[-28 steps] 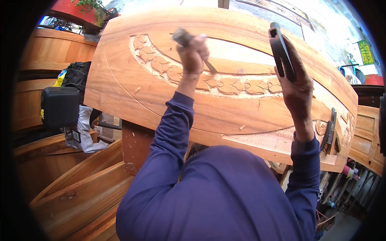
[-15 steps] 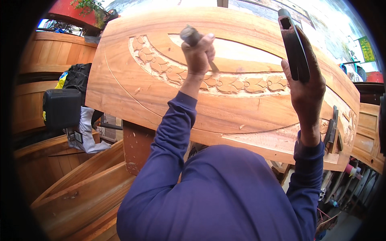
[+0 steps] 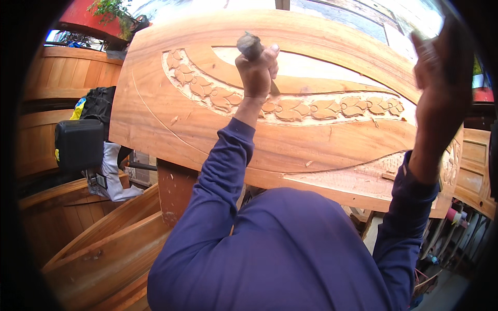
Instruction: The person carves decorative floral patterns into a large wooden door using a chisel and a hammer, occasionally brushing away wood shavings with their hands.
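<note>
My left hand [image 3: 255, 78] is wrapped round a chisel [image 3: 250, 46], its worn, rounded handle end pointing up above the fist. The chisel's blade reaches down to the upper edge of a carved band [image 3: 315, 109] of leaf and flower shapes on a wide wooden panel [image 3: 202, 132]. Raised at the right, well apart from the chisel, my right hand [image 3: 438, 98] grips a dark club-like mallet [image 3: 456, 49]. Motion smears that hand and the mallet, and part of the mallet merges with the dark rim of the picture.
Wood chips [image 3: 309, 164] lie on the panel. At the left are a black case [image 3: 79, 142], a dark bag [image 3: 98, 106] and long boards [image 3: 111, 249]. A potted plant [image 3: 111, 10] stands at the far left, a panelled door [image 3: 474, 171] at the right.
My right hand has swung up and to the right with the mallet, away from the chisel, uncovering the right end of the carved band. My left hand stays almost in place.
</note>
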`<state>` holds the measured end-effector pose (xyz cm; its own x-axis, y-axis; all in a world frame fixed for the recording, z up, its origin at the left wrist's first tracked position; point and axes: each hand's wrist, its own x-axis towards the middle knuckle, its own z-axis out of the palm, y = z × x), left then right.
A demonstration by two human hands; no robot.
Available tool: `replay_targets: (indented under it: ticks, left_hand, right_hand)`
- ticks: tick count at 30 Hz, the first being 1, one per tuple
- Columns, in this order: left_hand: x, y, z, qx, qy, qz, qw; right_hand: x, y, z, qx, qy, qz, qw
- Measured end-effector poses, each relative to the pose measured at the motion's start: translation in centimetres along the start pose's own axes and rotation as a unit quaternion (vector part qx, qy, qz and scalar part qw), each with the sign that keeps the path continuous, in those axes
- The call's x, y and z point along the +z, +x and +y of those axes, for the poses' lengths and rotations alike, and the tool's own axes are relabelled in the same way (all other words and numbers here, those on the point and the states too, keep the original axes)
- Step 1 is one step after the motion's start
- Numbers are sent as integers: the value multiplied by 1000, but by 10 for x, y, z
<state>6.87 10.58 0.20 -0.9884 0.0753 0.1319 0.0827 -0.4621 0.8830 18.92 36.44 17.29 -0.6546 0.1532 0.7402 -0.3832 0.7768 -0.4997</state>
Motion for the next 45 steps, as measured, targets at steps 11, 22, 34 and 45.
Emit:
replay_targets:
  ticks: [11, 22, 34, 45]
  left_hand:
    - [-7, -6, -20, 65, 39, -107, 991]
    - [-56, 6, -6, 55, -141, -68, 986]
    - [15, -9, 2, -10, 39, -73, 996]
    - [13, -11, -3, -20, 35, -42, 998]
  right_hand:
    - [119, -38, -26, -105, -88, -223, 965]
    - [90, -84, -13, 72, 121, -121, 983]
    - [42, -72, -18, 26, 36, -76, 996]
    - [7, -19, -23, -28, -11, -19, 999]
